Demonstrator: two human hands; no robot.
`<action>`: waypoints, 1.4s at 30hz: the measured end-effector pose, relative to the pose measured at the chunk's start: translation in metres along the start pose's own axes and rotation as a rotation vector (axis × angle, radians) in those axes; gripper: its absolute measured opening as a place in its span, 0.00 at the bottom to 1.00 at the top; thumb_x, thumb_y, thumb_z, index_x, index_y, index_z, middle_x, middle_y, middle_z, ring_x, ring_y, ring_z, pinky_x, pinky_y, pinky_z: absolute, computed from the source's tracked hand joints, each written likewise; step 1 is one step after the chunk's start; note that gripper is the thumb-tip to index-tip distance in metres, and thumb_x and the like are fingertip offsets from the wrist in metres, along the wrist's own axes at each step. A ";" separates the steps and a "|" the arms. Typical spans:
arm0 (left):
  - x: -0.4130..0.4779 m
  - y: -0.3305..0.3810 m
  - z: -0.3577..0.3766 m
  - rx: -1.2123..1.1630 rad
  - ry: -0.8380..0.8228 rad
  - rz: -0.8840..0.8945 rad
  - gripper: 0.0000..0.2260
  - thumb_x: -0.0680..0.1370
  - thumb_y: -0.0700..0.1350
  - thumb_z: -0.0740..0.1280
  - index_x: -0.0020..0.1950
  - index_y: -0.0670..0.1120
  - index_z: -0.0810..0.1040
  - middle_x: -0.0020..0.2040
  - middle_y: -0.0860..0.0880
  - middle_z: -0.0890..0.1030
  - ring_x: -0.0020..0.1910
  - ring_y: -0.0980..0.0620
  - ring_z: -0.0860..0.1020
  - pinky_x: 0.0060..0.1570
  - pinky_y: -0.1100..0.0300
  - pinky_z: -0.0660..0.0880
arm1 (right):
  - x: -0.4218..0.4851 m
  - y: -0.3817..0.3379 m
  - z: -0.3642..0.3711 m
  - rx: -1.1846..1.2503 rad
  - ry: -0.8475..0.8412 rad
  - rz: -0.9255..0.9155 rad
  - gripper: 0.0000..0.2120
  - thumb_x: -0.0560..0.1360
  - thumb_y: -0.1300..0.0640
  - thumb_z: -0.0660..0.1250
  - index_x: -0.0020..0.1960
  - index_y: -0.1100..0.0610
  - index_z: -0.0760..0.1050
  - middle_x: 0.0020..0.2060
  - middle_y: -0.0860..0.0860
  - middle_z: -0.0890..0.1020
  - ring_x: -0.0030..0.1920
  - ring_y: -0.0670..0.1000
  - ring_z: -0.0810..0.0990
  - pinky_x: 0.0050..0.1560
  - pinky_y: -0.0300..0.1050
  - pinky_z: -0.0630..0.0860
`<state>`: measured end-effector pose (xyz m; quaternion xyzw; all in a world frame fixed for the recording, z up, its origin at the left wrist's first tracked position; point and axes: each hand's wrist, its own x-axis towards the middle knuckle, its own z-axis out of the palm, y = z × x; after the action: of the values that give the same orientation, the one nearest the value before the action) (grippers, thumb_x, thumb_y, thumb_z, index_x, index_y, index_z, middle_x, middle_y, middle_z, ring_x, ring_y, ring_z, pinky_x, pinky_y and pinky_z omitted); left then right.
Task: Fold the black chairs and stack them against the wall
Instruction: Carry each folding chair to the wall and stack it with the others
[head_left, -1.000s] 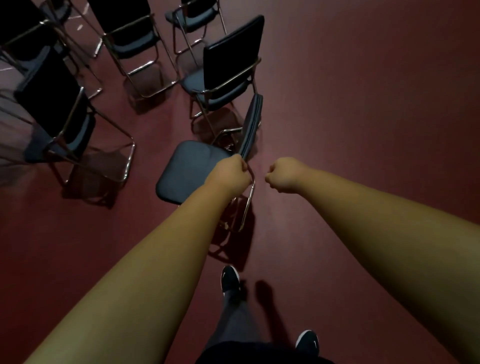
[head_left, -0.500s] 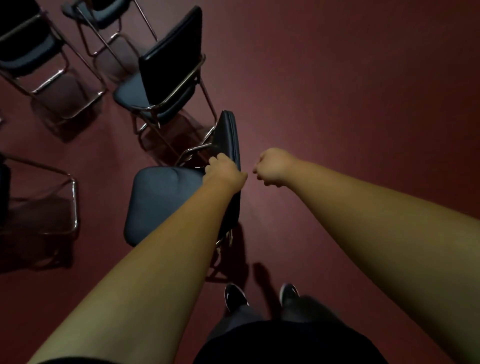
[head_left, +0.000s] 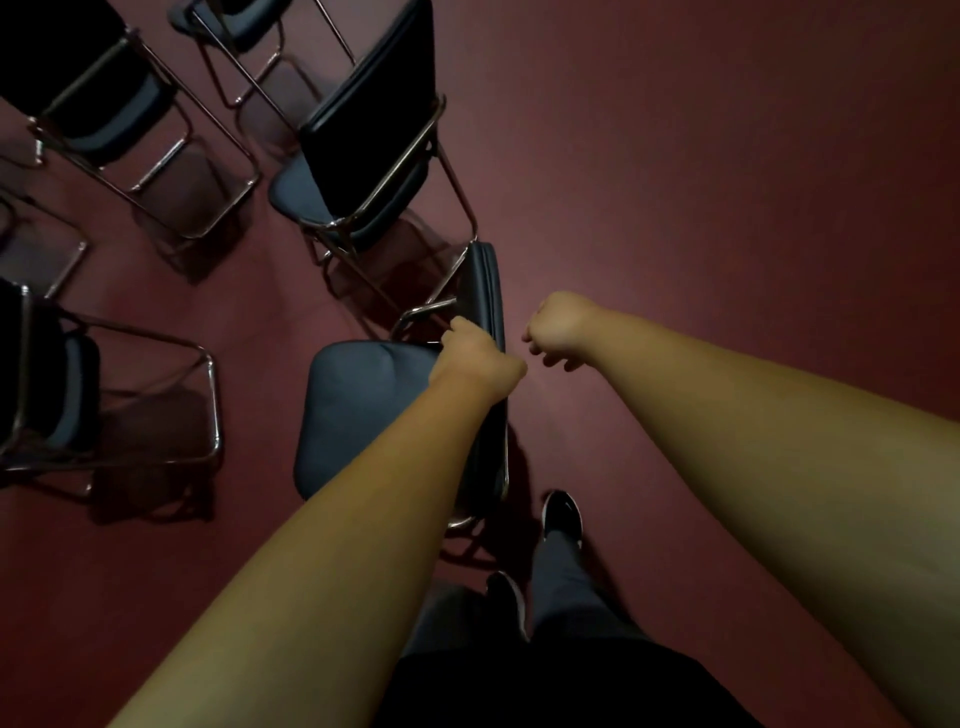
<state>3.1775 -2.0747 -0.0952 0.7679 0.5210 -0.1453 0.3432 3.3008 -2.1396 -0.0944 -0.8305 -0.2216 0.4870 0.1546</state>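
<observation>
Standing chairs (head_left: 369, 130): unfolded, black with chrome frames, spread from 9 to 12 o'clock of view on dark red floor (head_left: 727, 182).
Held chair (head_left: 363, 410): centre of view, seat down toward 9 o'clock, backrest edge-on toward 3 o'clock.
Left hand (head_left: 478, 358): fingers curled, gripping backrest top.
Right hand (head_left: 558, 327): at 3 o'clock of left hand, fist closed, holding nothing, just beside backrest.

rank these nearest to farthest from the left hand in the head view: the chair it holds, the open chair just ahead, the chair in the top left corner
1. Held chair: the left hand grips its backrest top, centre.
2. Open chair ahead: just beyond, upper centre.
3. Top-left chair: farthest, upper left corner.
</observation>
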 end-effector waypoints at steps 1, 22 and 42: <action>0.001 0.002 -0.001 -0.032 0.006 -0.028 0.36 0.72 0.49 0.75 0.72 0.41 0.61 0.69 0.41 0.71 0.57 0.42 0.79 0.50 0.49 0.82 | 0.004 -0.005 0.001 0.005 -0.007 -0.005 0.14 0.83 0.66 0.59 0.64 0.66 0.79 0.57 0.63 0.85 0.53 0.60 0.87 0.57 0.62 0.84; 0.062 -0.089 -0.073 -0.245 0.307 0.075 0.23 0.75 0.52 0.68 0.68 0.47 0.69 0.56 0.49 0.79 0.48 0.50 0.80 0.34 0.59 0.73 | 0.085 -0.053 0.101 -0.319 -0.081 0.111 0.18 0.84 0.64 0.58 0.72 0.67 0.74 0.62 0.62 0.80 0.55 0.58 0.80 0.54 0.48 0.76; 0.071 -0.121 -0.084 -0.357 0.312 0.123 0.19 0.78 0.49 0.69 0.67 0.48 0.71 0.51 0.54 0.79 0.42 0.57 0.79 0.30 0.70 0.69 | 0.135 0.008 0.191 0.369 0.049 0.411 0.26 0.79 0.58 0.67 0.74 0.57 0.61 0.56 0.59 0.76 0.55 0.61 0.79 0.59 0.60 0.81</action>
<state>3.0868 -1.9414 -0.1214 0.7386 0.5372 0.0906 0.3970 3.1920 -2.0685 -0.2890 -0.8275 0.0480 0.5200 0.2064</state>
